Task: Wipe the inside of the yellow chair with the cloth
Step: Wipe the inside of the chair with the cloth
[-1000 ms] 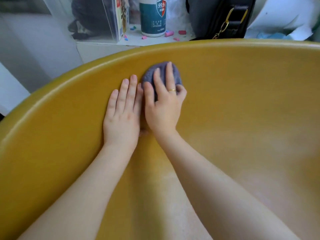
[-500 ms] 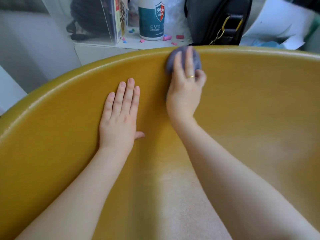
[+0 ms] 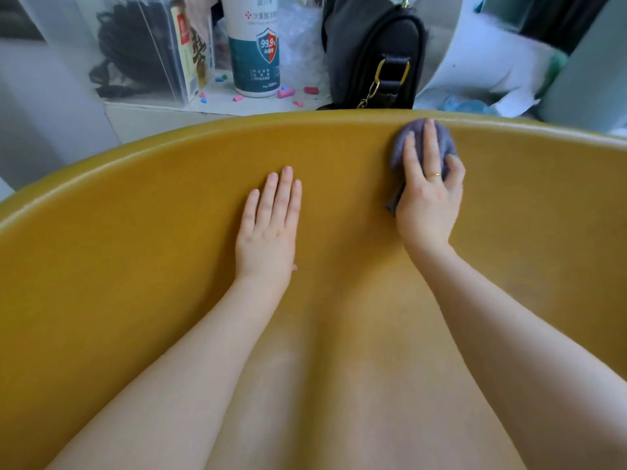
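Rightward along the far rim, the right hand (image 3: 428, 198) has slid the cloth (image 3: 420, 144), pressing it flat-fingered against the yellow chair (image 3: 135, 232); the left hand (image 3: 268, 228) rests open.

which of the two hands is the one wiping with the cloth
The right hand, the one with the ring. It presses the grey cloth against the chair wall just below the rim, while the left hand lies flat and bare on the wall.
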`<move>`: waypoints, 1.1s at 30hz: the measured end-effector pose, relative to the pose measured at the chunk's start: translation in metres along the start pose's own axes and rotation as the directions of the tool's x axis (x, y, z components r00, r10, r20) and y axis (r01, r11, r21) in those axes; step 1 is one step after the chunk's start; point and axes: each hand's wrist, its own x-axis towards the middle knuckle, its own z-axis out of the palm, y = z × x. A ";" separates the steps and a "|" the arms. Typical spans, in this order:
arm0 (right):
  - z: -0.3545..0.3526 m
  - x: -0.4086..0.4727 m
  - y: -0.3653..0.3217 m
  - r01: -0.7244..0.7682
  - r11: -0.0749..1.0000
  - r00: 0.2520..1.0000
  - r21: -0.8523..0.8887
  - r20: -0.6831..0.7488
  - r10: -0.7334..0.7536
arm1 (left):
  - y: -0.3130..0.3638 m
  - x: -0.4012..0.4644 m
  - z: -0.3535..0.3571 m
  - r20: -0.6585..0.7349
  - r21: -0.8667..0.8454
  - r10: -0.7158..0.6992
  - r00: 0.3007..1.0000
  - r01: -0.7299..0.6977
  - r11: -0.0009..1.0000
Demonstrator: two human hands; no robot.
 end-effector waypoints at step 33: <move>0.011 -0.076 -0.023 0.114 0.978 0.980 0.172 0.140 -0.139 | 0.040 0.032 -0.010 -0.042 -0.058 0.086 0.995 -0.089 0.994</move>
